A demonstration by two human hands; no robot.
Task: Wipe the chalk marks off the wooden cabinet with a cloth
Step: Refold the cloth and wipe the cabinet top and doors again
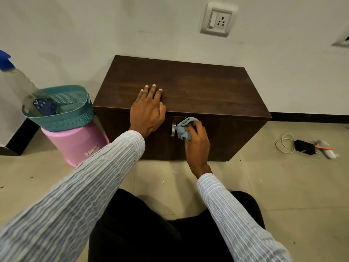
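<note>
Over at the left a spray bottle (24,87) leans in a teal basket (62,108) perched on a pink bucket (75,142), and just beside them stands the dark wooden cabinet (188,87) against the wall. The left hand (148,110) lies flat and open on its top edge, holding nothing, seemingly steadying the person, while the right hand (197,140) is closed around a bunched light-blue cloth (184,127), pressing it to the front panel next to the metal handle (173,129). I can make out no chalk marks from here; the cloth looks soft, light and limp, so I'd judge it best kept wadded in the palm for firm rubbing.
</note>
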